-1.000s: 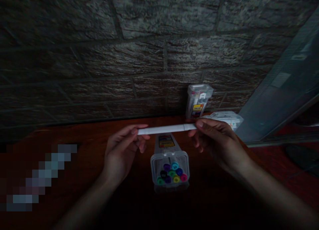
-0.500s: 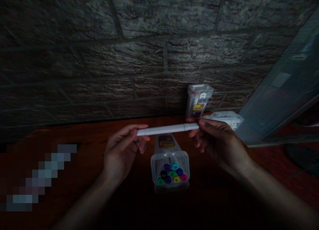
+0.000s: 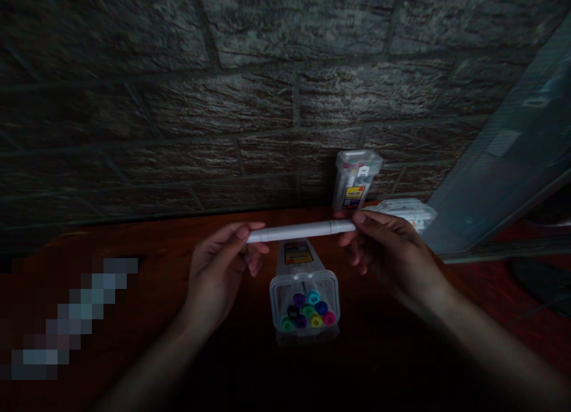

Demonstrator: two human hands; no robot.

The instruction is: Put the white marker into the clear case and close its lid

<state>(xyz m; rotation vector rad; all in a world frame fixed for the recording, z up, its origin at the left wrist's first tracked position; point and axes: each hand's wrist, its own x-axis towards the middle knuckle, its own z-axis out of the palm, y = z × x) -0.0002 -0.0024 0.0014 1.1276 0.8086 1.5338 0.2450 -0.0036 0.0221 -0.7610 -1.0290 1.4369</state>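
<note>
A white marker (image 3: 294,231) is held nearly level between my two hands, above the table. My left hand (image 3: 218,263) pinches its left end between thumb and fingers. The right end sits in the pinch of my right hand (image 3: 388,245), which hides the tip. Below the marker, a clear plastic case (image 3: 273,290) lies on its side with its opening toward me. Several markers (image 3: 307,311) rest inside it, showing round ends in purple, blue, green, black, yellow and pink. A yellow and dark label is on the case.
Another clear marker case (image 3: 357,180) stands upright against the stone-patterned wall (image 3: 250,103). Beside it, partly behind my right hand, lies a further clear case (image 3: 413,211). The wooden tabletop (image 3: 151,245) is dark. A pixelated patch covers its left part. A greyish panel (image 3: 495,144) slopes at the right.
Almost nothing differs. Both hands hold the marker as before, with only a very slight shift of the left hand and the marker.
</note>
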